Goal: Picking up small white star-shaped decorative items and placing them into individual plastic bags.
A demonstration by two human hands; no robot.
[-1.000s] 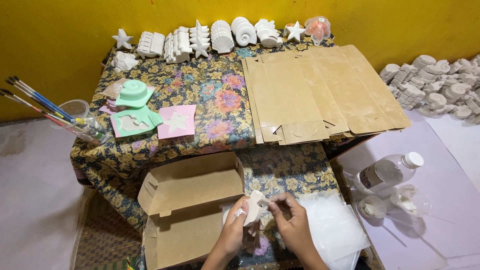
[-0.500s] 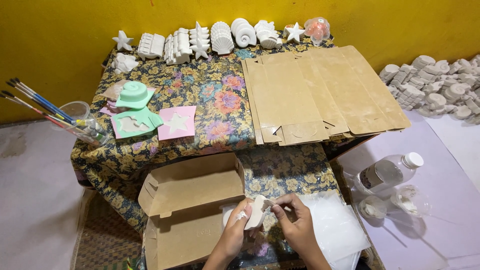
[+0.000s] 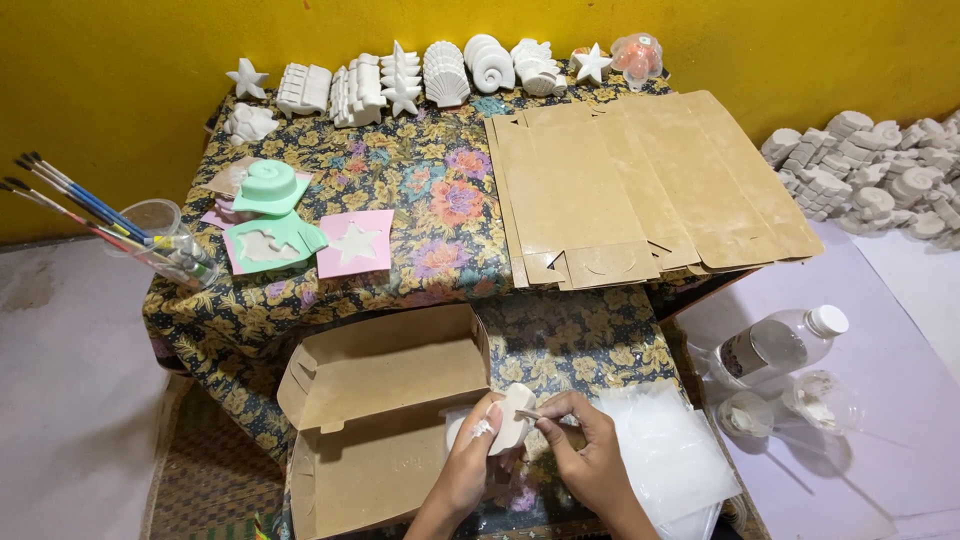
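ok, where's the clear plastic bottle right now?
Head view, right side: the clear plastic bottle lies tilted on the pale sheet, below the flat cardboard blanks.

A small home craft workshop set up against a yellow wall (image 3: 120, 110). A low table under a floral cloth (image 3: 440, 190) holds a row of white plaster casts (image 3: 420, 75) shaped as stars and shells, green and pink moulds (image 3: 275, 215), and a cup of paintbrushes (image 3: 165, 235). Flat cardboard box blanks (image 3: 650, 180) lie stacked beside them; more plaster casts are heaped on the floor (image 3: 870, 180).
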